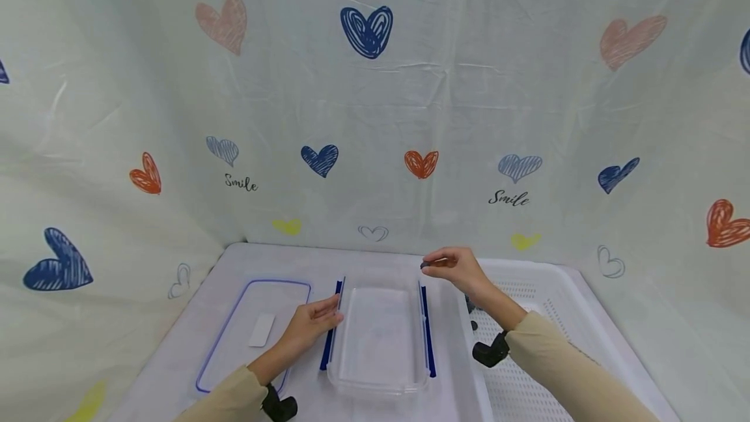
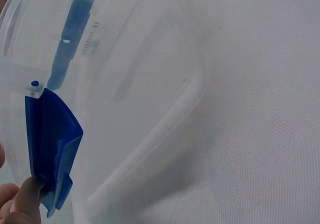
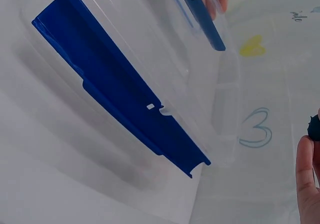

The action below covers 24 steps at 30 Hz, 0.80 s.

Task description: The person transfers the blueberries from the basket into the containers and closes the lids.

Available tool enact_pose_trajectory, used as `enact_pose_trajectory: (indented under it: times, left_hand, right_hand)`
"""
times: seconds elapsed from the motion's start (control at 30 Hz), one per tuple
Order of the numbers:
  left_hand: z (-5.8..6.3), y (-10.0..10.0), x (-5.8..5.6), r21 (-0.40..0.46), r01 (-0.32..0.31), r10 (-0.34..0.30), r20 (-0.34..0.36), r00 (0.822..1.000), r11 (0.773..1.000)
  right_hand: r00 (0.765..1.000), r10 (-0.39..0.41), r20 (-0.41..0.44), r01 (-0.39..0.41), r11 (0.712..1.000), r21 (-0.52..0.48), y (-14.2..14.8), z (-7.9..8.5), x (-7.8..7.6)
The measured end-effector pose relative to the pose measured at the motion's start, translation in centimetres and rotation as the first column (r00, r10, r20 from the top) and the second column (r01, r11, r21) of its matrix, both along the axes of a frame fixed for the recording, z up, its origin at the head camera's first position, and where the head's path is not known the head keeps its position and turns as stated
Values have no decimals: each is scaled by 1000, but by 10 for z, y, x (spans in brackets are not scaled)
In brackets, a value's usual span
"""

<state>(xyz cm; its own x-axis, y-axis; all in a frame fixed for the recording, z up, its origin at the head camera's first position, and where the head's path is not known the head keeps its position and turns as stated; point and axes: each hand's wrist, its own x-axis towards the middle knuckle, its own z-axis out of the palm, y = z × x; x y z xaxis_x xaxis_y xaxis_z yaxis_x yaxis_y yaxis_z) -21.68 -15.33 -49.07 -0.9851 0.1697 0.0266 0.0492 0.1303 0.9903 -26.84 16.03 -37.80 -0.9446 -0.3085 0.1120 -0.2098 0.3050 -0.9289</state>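
Note:
A clear plastic box (image 1: 383, 337) with long blue side latches (image 3: 115, 84) stands on the table, its latches hanging down. My left hand (image 1: 313, 325) grips the box's left side, with a fingertip against the left latch (image 2: 52, 139). Above the box's far right corner, my right hand (image 1: 454, 271) pinches a small dark round thing (image 3: 314, 128) with a jagged bit on its edge. I cannot tell what kind of thing it is. Left of the box lies its clear lid (image 1: 234, 331) with a blue seal round the edge.
A white perforated basket (image 1: 527, 357) stands close on the right, under my right forearm. Small dark things (image 1: 474, 325) lie inside its left wall. A white rectangle (image 1: 262, 330) shows on the lid. A heart-printed curtain (image 1: 375, 109) hangs behind the white table (image 1: 275, 259).

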Motion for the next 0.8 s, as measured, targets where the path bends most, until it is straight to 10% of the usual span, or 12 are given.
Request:
enact_pose_trajectory:
  times: [0.8]
  left_hand:
    - [-3,-1,-1,-2,6,-6,-1,1000,1000]
  right_hand:
    - [994,105,30,-104,994,-17,-22,-42,-15]
